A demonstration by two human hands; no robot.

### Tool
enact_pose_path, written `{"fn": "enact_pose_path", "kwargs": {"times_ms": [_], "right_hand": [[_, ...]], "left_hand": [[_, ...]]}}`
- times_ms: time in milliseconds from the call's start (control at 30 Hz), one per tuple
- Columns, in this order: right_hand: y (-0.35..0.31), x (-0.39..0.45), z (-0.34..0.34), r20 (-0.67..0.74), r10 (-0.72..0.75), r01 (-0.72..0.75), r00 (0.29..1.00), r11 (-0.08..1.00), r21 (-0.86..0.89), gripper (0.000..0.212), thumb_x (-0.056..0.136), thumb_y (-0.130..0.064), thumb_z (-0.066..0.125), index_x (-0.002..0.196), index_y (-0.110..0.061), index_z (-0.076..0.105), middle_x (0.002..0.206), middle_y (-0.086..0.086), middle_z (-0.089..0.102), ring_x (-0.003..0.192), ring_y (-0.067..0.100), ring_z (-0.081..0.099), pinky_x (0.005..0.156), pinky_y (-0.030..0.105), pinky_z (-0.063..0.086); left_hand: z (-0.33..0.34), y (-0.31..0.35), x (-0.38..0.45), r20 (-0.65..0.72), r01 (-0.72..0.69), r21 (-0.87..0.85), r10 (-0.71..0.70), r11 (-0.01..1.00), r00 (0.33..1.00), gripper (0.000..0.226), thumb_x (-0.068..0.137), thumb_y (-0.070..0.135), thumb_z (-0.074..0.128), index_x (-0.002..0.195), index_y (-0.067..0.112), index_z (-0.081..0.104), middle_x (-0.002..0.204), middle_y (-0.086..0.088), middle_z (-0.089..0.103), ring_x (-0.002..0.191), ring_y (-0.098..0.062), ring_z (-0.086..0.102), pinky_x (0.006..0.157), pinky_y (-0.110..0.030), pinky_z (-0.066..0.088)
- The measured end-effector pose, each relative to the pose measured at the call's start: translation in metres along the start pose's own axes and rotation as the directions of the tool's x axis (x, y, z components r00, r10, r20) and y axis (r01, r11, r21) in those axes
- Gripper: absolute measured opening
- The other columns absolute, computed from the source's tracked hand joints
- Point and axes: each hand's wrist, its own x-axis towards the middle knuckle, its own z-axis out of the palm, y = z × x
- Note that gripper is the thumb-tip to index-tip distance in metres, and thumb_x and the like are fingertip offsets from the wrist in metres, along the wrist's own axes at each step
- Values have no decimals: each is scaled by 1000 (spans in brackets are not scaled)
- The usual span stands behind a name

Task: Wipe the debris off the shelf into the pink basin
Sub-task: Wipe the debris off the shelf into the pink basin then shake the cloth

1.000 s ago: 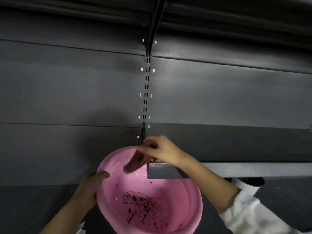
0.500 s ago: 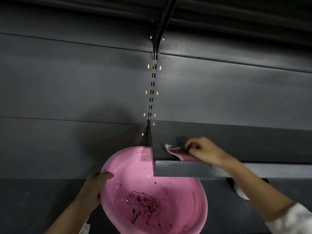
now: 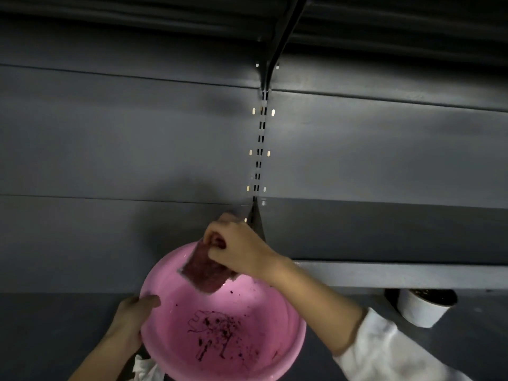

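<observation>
The pink basin [image 3: 286, 347] hangs below the left end of the dark grey shelf [image 3: 384, 232], with dark debris [image 3: 217, 331] scattered on its bottom. My left hand [image 3: 132, 317] grips the basin's left rim. My right hand [image 3: 236, 246] is past the shelf's left end, above the basin, and pinches a pinkish wiping cloth [image 3: 203, 268] that dangles over the basin's far side. The shelf's left front corner is hidden behind my right wrist.
A slotted upright [image 3: 259, 149] runs up the grey back panel from the shelf's left end. A white cup [image 3: 423, 309] with dark contents stands below the shelf at the right. Another shelf overhangs at the top.
My right hand swept the cloth leftward along the shelf top and off its left end; the cloth now hangs over the basin. The left hand kept hold of the rim.
</observation>
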Motion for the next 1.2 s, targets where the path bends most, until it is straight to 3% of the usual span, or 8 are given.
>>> {"fn": "enact_pose_path", "kwargs": {"times_ms": [133,300,633,767,933,1067,1133,1200], "right_hand": [[5,-6,41,135,4,-6,991,1000,8,23,78,-6,58,101,-2,61,108,21,53,98,34,55,88,31,40],[36,-10,76,195,131,-129,972,991,-27,25,82,-14,61,104,-5,61,112,19,52,101,32,54,89,30,40],[103,-13,134,181,442,-451,879,893,9,23,81,-22,63,100,-9,64,111,15,58,100,25,56,77,17,33],[117,-12,157,208,517,-533,831,845,29,22,82,-21,61,100,-8,63,111,14,58,98,25,55,83,23,38],[131,-14,187,211,564,-588,799,806,72,17,80,-20,65,91,-8,59,113,13,54,95,19,49,86,23,40],[144,-17,214,217,584,-614,782,781,112,23,79,-22,66,85,-16,44,111,5,40,98,17,42,66,9,46],[146,-17,227,198,599,-626,776,769,131,24,81,-22,64,87,-16,41,116,8,40,102,19,41,81,13,46],[150,-18,242,166,619,-638,768,761,114,19,87,-23,56,95,-13,42,122,14,41,111,25,40,100,33,40]], "left_hand": [[-7,-39,21,-88,71,-61,-77,996,993,30,84,-11,46,111,-20,52,98,-31,55,87,-39,52,74,-44,40],[-4,-68,47,-126,115,-99,-128,988,984,15,83,-8,47,95,-10,55,83,-22,54,79,-32,49,55,-29,36],[-1,-89,86,-136,108,-31,-111,994,984,12,83,-7,45,88,-2,54,70,-16,54,62,-27,50,52,-27,38],[-2,-97,101,-116,138,-11,-138,990,984,12,82,-6,46,82,1,54,71,-15,55,65,-28,52,60,-31,41],[-6,-106,116,-144,159,45,-151,986,978,24,81,-4,47,64,11,51,67,-13,54,60,-25,50,56,-28,38],[-7,-112,124,-147,153,104,-137,983,979,25,82,-3,45,62,11,51,64,-12,52,58,-24,48,52,-26,35],[-7,-113,128,-158,148,127,-128,981,979,24,81,-3,46,62,10,51,63,-12,52,60,-25,49,53,-27,35],[-7,-116,130,-168,147,164,-119,976,979,21,81,-2,46,63,7,53,62,-12,53,61,-25,49,52,-27,35]]}}
